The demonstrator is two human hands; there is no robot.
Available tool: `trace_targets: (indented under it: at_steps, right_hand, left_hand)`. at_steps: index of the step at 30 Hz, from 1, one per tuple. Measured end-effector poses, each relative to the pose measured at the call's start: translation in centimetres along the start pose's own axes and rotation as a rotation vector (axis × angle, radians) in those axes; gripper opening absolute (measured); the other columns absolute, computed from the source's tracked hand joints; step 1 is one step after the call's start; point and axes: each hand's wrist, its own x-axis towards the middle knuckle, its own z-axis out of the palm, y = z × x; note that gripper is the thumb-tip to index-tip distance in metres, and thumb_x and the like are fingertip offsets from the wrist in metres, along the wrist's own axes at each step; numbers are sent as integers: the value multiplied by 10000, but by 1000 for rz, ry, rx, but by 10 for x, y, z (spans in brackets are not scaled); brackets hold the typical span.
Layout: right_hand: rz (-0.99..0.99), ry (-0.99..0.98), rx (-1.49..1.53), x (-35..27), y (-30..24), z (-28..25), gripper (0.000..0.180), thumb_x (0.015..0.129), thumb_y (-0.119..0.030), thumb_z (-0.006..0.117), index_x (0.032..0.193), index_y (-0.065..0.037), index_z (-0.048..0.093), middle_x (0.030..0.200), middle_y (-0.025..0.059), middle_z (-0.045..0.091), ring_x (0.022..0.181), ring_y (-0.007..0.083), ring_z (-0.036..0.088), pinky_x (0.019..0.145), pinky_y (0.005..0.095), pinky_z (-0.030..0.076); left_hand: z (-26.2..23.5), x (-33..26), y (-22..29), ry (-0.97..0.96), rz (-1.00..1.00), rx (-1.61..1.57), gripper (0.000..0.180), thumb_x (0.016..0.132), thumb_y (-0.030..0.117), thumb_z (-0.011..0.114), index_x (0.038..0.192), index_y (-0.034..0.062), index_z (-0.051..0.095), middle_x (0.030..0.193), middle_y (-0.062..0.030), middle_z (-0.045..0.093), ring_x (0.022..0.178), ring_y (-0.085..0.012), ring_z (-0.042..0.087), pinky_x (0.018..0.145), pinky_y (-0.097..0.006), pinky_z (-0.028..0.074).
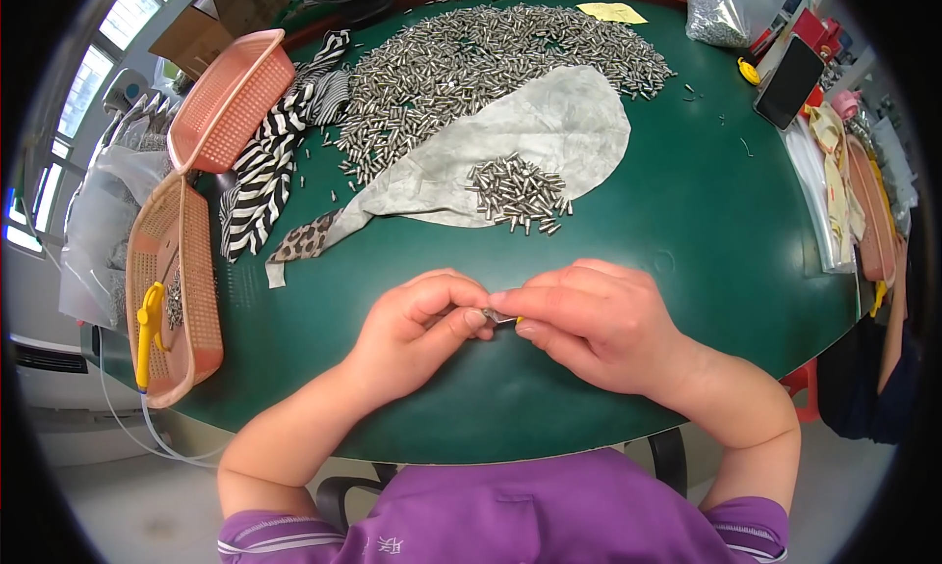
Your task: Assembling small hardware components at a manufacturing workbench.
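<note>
Head view: above the near middle of the green table (687, 270), left hand (417, 319) narrowly pinches 1 small metal piece (488, 313); right hand (606, 314) pinches 1 slim tool (506, 318), mostly hidden. The step seems to be fine tool work; the next move calls for steady grip.

- Shirt (599, 510): purple, short-sleeved.
- Left sleeve (257, 527): thin white stripes near the hem.
- Right sleeve (756, 517): similar white striping, as far as I see.
- Small white marking (390, 544), wearer's left chest.
- Stitched panel (517, 515), front middle.
- Left hand (417, 324), right hand (608, 319): bare, forearms too (285, 441).
</note>
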Motion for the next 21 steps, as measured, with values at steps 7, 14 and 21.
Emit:
trace_targets:
  at_steps: [7, 14, 21]
  right_hand:
    - [-87, -53, -244, 1, -2, -4, 342, 727, -76, 737, 1057, -162, 705, 881, 2, 645, 711, 179, 615, 593, 302, 495]
    - [9, -13, 15, -1, 1, 0, 301, 764, -63, 724, 1059, -122, 704, 879, 34, 677, 725, 198, 645, 628, 315, 516]
    - [26, -7, 61, -1, 0, 2, 282, 777, -59, 717, 1054, -112, 706, 879, 48, 686, 733, 207, 654, 632, 314, 519]
  left_hand:
    - [2, 0, 6, -18, 7, 65, 79, 946, 31, 555, 972, 15, 627, 888, -52, 615, 794, -126, 627, 727, -247, 517]
    - [1, 0, -1, 0, -2, -12, 67, 955, 42, 548, 944, 14, 608, 886, -52, 607, 787, -121, 621, 719, -246, 516]
    - [2, -1, -2, 19, 8, 4, 49, 945, 40, 566, 934, 17, 608, 877, -47, 606, 770, -119, 613, 705, -252, 511]
